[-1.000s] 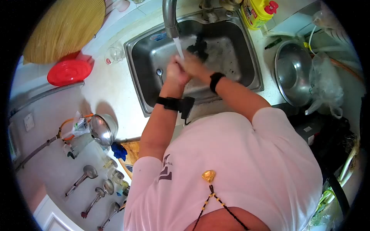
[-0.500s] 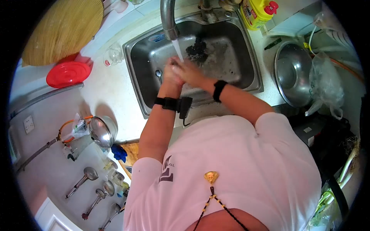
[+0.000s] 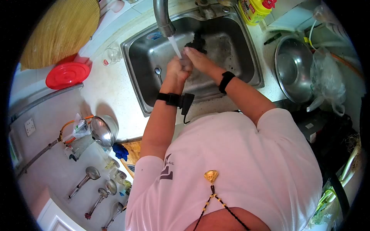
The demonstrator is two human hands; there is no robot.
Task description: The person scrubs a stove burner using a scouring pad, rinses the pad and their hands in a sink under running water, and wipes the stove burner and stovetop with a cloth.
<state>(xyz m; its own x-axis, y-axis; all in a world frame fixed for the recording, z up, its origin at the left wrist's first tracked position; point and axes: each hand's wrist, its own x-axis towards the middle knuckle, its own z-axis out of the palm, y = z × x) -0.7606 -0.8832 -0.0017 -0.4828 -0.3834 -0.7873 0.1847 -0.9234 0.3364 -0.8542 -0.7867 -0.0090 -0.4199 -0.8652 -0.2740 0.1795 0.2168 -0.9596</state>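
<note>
Water runs from the faucet [image 3: 165,27] onto my two hands over the steel sink [image 3: 248,50]. My left hand [image 3: 178,70] is curled closed under the stream; whatever is in it, if anything, is lost in a pale blur of water. Close beside it, my right hand [image 3: 197,58] has its fingers stretched out and holds nothing I can see. A dark, wet clump [image 3: 197,42] lies in the basin behind my right hand. Left of my hands, a small metal spoon-like piece [image 3: 158,71] rests in the sink.
A steel bowl [image 3: 283,69] and a plastic bag [image 3: 327,82] are at the right. The yellow bottle [image 3: 250,11] stands behind the sink. At left are a glass [image 3: 111,56], a red lid [image 3: 67,75], a round wooden board [image 3: 61,34] and hanging ladles [image 3: 92,173].
My hands were clasped together, blurred by motion; now they are slightly apart, with the right hand's fingers extended. The view has shifted slightly.
</note>
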